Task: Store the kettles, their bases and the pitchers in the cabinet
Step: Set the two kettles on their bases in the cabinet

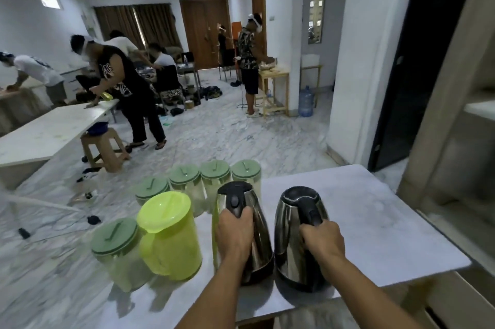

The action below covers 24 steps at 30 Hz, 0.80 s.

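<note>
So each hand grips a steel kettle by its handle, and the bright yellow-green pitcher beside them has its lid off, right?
Not quite. The head view shows the left hand and right hand each gripping a kettle handle, left kettle and right kettle, but the yellow-green pitcher has its lid on, not off.

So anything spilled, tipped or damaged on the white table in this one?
Nothing stands out. Both steel kettles stand upright, left hand on the left kettle, right hand on the right kettle. The lime pitcher and green-lidded pitchers are upright, lids on. No spill shows on the table.
</note>
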Tool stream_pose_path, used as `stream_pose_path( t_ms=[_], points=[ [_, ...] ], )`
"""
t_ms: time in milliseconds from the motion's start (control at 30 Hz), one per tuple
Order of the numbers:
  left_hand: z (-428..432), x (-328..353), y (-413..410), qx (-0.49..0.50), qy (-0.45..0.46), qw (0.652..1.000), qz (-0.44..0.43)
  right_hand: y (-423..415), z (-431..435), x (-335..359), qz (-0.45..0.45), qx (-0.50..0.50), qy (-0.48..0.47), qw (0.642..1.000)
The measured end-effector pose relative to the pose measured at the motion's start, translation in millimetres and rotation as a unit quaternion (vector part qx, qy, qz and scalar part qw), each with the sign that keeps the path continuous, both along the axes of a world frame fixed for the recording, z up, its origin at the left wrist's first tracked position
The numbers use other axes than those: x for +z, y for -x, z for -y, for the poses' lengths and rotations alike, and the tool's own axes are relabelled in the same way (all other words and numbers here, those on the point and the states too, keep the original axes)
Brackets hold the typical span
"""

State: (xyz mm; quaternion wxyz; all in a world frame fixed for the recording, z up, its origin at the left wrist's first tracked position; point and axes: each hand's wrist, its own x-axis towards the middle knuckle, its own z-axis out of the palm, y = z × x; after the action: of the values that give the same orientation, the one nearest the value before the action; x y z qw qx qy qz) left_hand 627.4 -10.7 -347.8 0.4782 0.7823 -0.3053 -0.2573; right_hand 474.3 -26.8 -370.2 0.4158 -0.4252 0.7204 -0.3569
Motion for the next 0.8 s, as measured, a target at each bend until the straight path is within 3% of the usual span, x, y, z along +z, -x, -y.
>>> stream_pose_path(
  t_ms=[167,333,600,800],
  points=[
    [-34,58,31,-0.121,0.086,0.988,0.028,44,-55,63,0.000,-0.123,0.070,0.990],
    [-103,123,97,-0.259,0.146,0.955,0.003,118,-157,130,-0.038,-0.286,0.144,0.947],
    [-188,188,246,-0.472,0.189,0.859,-0.061,244,-322,206,-0.088,-0.494,0.208,0.839],
    [-240,238,369,-0.546,0.218,0.797,-0.138,333,-416,249,-0.145,-0.605,0.231,0.748]
  ],
)
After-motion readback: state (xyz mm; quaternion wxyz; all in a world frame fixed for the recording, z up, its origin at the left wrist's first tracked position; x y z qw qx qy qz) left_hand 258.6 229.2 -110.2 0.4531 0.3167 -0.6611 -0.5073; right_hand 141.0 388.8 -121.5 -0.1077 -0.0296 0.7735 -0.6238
